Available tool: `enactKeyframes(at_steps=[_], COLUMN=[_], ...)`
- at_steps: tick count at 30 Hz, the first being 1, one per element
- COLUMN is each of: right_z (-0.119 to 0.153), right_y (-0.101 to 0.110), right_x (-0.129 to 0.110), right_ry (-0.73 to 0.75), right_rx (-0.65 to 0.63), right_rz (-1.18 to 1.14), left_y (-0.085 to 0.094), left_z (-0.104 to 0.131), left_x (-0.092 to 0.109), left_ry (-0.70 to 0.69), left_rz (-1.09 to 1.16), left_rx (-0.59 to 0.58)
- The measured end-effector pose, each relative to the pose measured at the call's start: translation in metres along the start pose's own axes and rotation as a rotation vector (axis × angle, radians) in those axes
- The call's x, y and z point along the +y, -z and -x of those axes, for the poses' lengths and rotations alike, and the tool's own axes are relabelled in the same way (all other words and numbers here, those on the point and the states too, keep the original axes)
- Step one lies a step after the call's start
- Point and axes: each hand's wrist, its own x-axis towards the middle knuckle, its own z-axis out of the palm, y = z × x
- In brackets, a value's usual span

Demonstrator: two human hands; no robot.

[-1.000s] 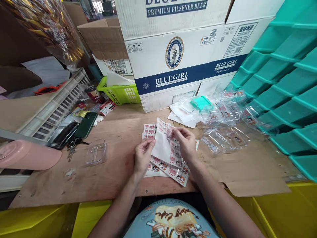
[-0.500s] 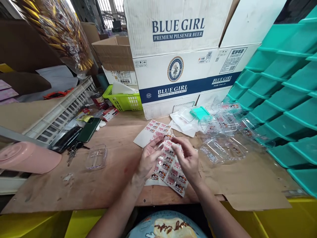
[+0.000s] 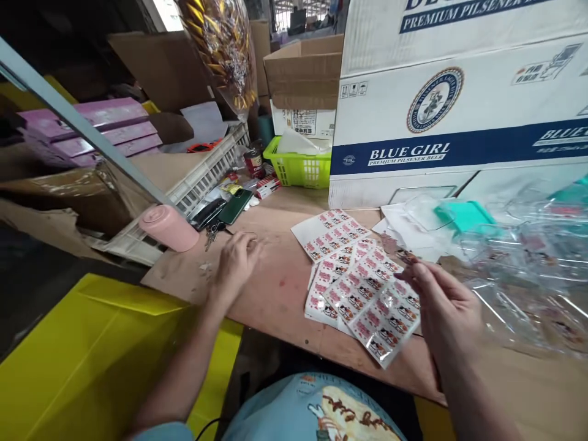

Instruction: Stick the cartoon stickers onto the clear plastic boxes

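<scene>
My right hand (image 3: 448,297) pinches a small clear sticker (image 3: 407,256) with a cat print, held up right of the sticker sheets (image 3: 367,285). These sheets, printed with pink lettering and cats, overlap near the table's front edge. My left hand (image 3: 239,257) is out to the left, low over the wooden table (image 3: 275,294) beside the keys (image 3: 214,233). Its fingers are curled together, and what they hold is too faint to make out. Several clear plastic cases (image 3: 519,312) are piled to the right of my right hand.
A pink cup (image 3: 169,228) and a dark green phone (image 3: 236,206) are at the left. Behind are a lime basket (image 3: 303,170) and a large white carton (image 3: 390,116). A teal piece (image 3: 466,215) sits on white papers. Yellow bins (image 3: 92,343) stand below the table.
The view has swung left. My hands have parted: the left has moved left toward the keys, where the single clear case stood, while the right has moved right with the sticker.
</scene>
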Motion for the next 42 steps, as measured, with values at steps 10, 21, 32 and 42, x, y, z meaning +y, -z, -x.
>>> enactKeyframes(at_steps=[10, 21, 32, 42], right_z=[0.029, 0.028, 0.076, 0.085], right_y=[-0.041, -0.056, -0.001, -0.008], right_x=[-0.015, -0.006, -0.028, -0.020], right_ry=[0.174, 0.007, -0.542, -0.664], right_rx=[-0.484, -0.469, -0.726, -0.709], right_rz=[0.020, 0.101, -0.769, -0.870], left_y=[0.017, -0.049, -0.064, -0.070], left_z=[-0.006, 0.041, 0.044, 0.047], left_x=[-0.022, 0.102, 0.120, 0.131], left_ry=[0.108, 0.395, 0.504, 0.511], left_rz=[0.588, 1.660, 1.733, 1.659], left_rx=[-0.574, -0.682, -0.625, -0.555])
